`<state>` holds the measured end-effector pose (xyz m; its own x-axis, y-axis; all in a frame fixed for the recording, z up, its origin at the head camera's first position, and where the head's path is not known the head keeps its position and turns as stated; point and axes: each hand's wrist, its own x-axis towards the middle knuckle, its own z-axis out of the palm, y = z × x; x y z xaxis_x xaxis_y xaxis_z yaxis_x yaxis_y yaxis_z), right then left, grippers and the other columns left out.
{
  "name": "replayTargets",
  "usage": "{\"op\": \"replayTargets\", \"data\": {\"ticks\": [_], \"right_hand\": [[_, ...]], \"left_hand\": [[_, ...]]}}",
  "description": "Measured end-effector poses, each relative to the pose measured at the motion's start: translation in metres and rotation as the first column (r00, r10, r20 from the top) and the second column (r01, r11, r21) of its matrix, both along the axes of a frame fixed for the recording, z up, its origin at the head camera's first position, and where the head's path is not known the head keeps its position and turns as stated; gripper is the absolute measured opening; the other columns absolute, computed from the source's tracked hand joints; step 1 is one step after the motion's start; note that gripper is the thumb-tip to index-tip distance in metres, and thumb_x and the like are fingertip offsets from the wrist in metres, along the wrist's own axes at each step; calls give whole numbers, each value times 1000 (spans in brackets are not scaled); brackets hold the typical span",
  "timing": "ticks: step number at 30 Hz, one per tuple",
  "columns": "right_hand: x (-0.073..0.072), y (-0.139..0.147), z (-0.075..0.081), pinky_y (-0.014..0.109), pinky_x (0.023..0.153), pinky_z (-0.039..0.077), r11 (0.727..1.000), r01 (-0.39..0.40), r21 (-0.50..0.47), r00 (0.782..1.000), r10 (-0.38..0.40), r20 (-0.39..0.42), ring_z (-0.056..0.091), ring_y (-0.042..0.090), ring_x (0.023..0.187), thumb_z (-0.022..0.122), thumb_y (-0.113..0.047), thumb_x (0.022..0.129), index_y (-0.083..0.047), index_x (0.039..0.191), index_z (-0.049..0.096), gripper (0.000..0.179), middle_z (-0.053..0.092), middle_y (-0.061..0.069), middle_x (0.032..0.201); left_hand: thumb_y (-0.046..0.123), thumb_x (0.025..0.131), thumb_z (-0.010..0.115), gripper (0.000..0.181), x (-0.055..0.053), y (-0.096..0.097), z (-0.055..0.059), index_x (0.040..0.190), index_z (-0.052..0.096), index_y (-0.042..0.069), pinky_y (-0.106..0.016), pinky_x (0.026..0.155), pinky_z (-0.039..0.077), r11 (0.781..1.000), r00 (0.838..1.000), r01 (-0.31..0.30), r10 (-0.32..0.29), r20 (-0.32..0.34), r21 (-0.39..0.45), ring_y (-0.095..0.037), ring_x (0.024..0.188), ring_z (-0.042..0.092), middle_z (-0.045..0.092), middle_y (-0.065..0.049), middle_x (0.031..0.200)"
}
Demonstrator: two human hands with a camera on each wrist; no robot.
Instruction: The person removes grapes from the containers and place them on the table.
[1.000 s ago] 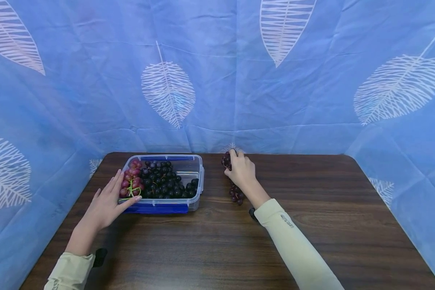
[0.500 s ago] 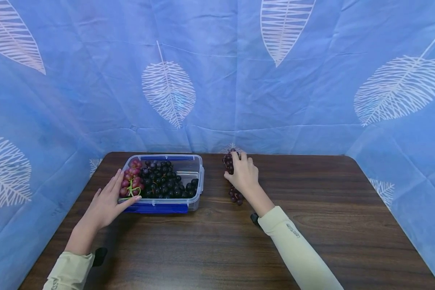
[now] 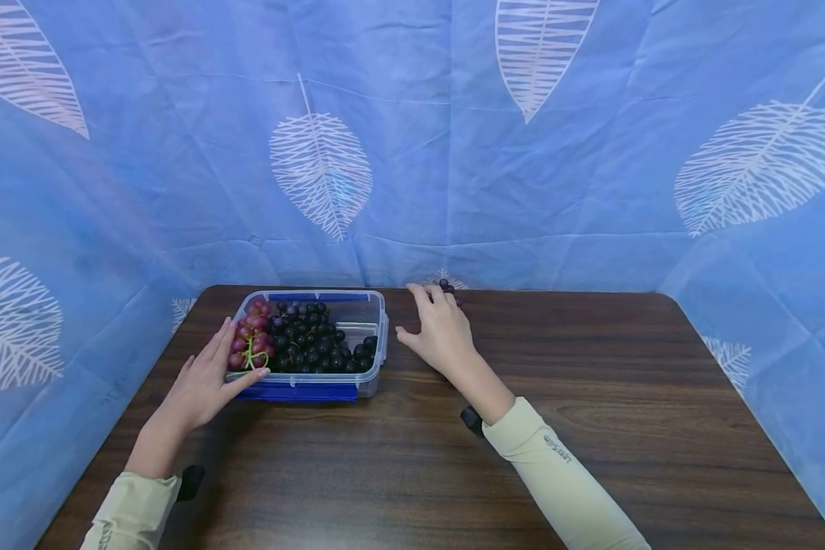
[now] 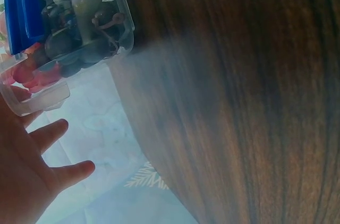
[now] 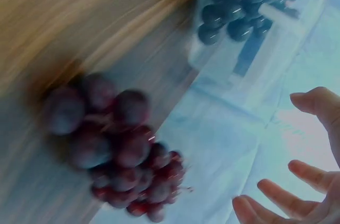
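L. hand (image 3: 202,388) is laid along the left end of the clear plastic box (image 3: 370,384), fingers straight, thumb over the front left corner; no grasp. Presumably there to steady the box, tho' how firmly it presses can't be told.

R. hand (image 3: 447,334) is over the surface (image 3: 591,382), right of the box. Its fingers are spread, thumb well apart, nothing held. R. wrist view shows a gap betw. these fingers and the loose dark red bunch (image 5: 127,147).

Said bunch lies on the surface near its far edge, outside the box; head view has it mostly hidden behind R. hand. Spot is prob. chosen for easy R. reach.

In box: red grapes (image 3: 254,325) at left end, green stem (image 3: 256,357) uppermost; black grapes (image 3: 305,340) pressed alongside, filling the middle and running to the front right corner. Box floor shows at right rear. Grouping by colour appears deliberate, i.e. kinds kept apart. Blue latch (image 3: 299,392) hangs down at front, prob. so the rim stays unobstructed.
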<state>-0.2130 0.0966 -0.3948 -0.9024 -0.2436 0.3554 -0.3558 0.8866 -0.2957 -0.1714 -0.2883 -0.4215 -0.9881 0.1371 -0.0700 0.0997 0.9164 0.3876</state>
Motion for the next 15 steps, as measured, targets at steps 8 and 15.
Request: {"op": "replayTargets", "data": {"ticks": [8,15], "right_hand": [[4,-30,11,49,85,62,992,-122,-15,991,123,47,61,39,128,83,-37,92,-12,157,49,77,59,19,144],[2,-58,16,48,87,62,978,-208,-34,967,211,142,56,37,137,77,-37,98,-14,161,43,76,53,18,153]], "left_hand": [[70,99,55,113,1,-2,1,169,-7,6,-83,116,9,1000,1000,5,-5,2,8,-59,155,15,2,-28,175],[71,97,59,118,1,-2,3,169,-9,7,-83,116,9,1000,1000,16,-16,3,-2,-59,155,16,5,-30,174]]}}
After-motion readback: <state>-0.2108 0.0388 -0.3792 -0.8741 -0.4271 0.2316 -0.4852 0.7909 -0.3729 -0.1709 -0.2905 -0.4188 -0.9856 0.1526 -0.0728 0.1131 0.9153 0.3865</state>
